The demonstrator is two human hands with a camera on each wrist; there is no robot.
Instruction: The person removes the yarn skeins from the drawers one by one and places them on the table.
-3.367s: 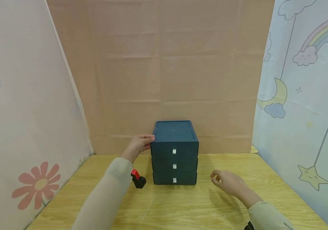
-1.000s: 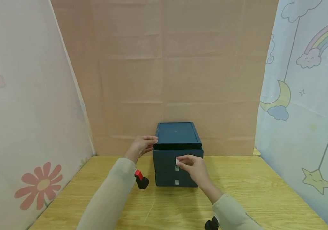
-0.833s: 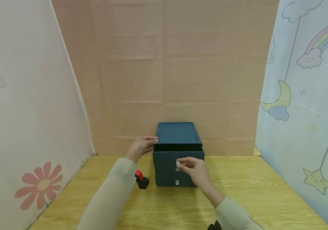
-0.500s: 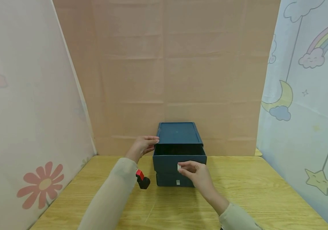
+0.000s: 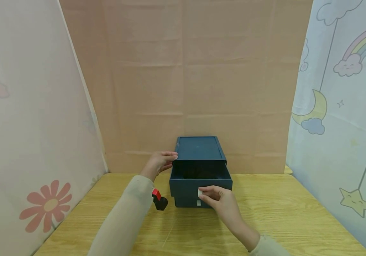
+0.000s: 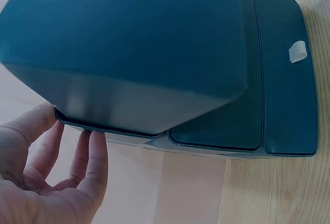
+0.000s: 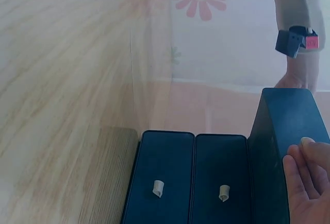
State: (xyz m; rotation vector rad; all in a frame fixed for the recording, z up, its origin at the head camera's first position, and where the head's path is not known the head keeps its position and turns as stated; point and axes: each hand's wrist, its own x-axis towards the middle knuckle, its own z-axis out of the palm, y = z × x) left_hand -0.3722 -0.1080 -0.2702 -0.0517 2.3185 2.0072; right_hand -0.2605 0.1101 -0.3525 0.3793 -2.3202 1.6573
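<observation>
A dark blue cabinet with three stacked drawers stands on the table. Its top drawer is pulled well out toward me, and the dark inside is too dim to make out. My right hand pinches the white pull tab of that drawer between thumb and fingertips. At the cabinet's upper left edge, the fingertips of my left hand press against its side. The left wrist view shows the thumb at the edge beneath the drawer's side. Both lower drawers are closed; their white tabs show in the right wrist view.
Light wooden table surface extends on both sides and in front. Brown sheeting hangs directly behind the cabinet. Patterned white wall cloths flank it, with a flower on the left. A black and red wrist camera sits on the left forearm.
My right hand, earlier apart from the cabinet, has taken the top tab and drawn that drawer toward me, further in each frame. My left hand stays at the cabinet's left edge.
</observation>
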